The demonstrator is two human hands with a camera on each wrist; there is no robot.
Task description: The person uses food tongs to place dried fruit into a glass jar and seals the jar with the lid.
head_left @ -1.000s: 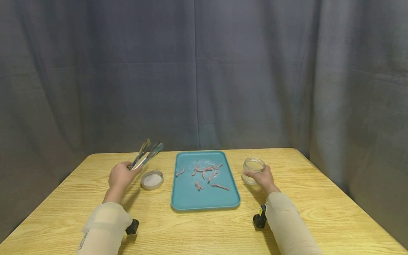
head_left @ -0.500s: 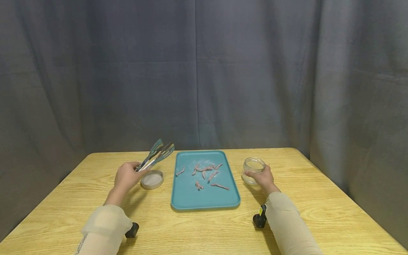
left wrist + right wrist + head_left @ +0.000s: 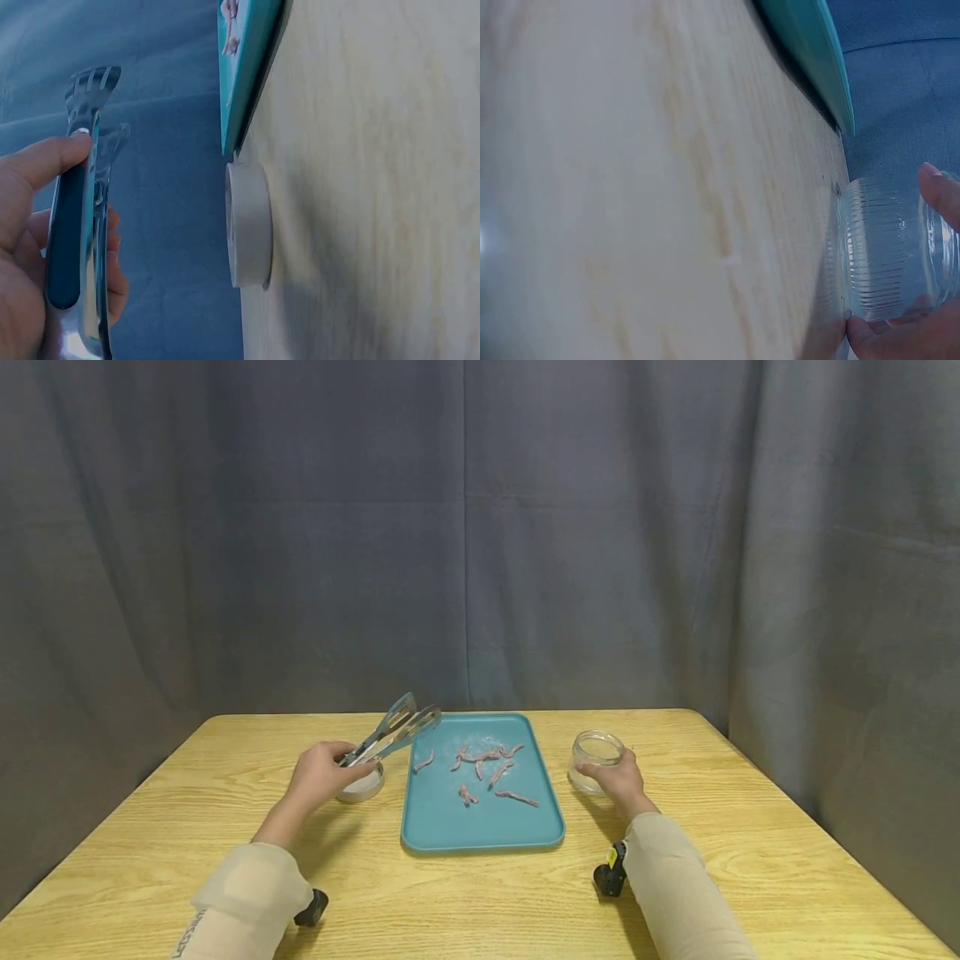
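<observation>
In the head view, the left hand [image 3: 324, 774] sits left of centre in the lower half of the frame, its fingers curled round the handle end of a pair of metal tongs [image 3: 390, 735]. The tongs slant up and to the right, their tips nearly together above the upper left corner of the teal tray [image 3: 480, 831]. In the left wrist view the thumb presses along the dark grip of the tongs [image 3: 75, 217]. Just below that hand a round jar lid [image 3: 362, 784] lies flat on the wooden table [image 3: 480, 910], close beside the tray's left edge. Several pinkish strips of meat [image 3: 487, 768] lie scattered over the upper half of the tray. To the right of the tray, the right hand [image 3: 618, 781] wraps its fingers around a ribbed clear glass jar [image 3: 596, 760], which stands upright on the table, open at the top, apart from the tray. A grey curtain [image 3: 480, 527] fills the upper frame.
</observation>
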